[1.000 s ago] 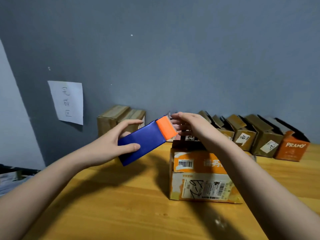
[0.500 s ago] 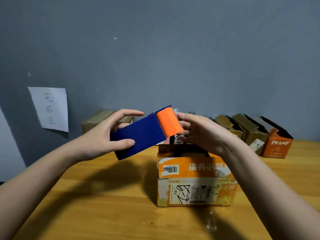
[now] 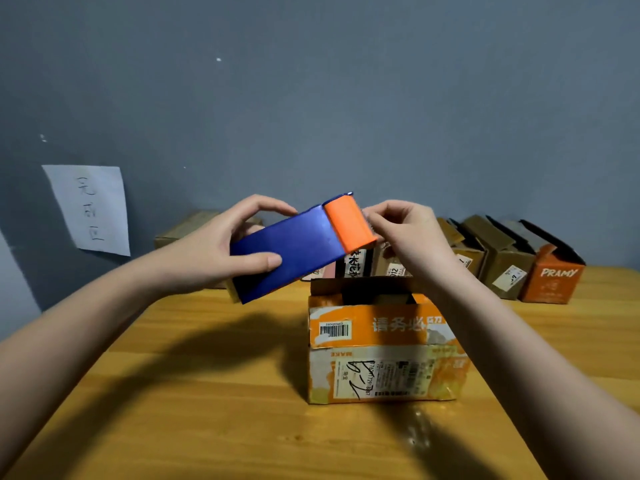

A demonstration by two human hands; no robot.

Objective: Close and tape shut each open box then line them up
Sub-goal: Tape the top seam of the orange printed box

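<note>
Currently both hands are up above the table (image 3: 207, 410), working the tape dispenser (image 3: 294, 247). Left hand (image 3: 214, 251) grips the blue body: thumb lies along the near face, fingers wrap over the far edge. The dispenser is tilted, with the orange end (image 3: 348, 225) high and to the right and the blue end low and to the left.

Right hand (image 3: 405, 233) is at the orange end, fingers curled, fingertips (image 3: 372, 216) right against it. It looks like a pinch on the tape end, but the tape itself isn't resolvable, so I can't tell what it actually holds.

The open box (image 3: 381, 351) sits on the table below the right hand, just right of centre. It is orange and white with a barcode sticker and a shipping label on the near side. Its top flaps are not shut and a dark opening is visible. The dispenser is held clear above it, not touching.

Along the wall at the back right stands a row of open boxes (image 3: 498, 265), side by side, ending with an orange PRAMY box (image 3: 554, 278) at the far right. More boxes sit behind the dispenser, partly hidden. At the back left a closed brown box (image 3: 183, 230) stands against the wall.

A paper note (image 3: 91, 209) with handwritten characters is stuck to the grey wall (image 3: 311, 98) on the left.
</note>
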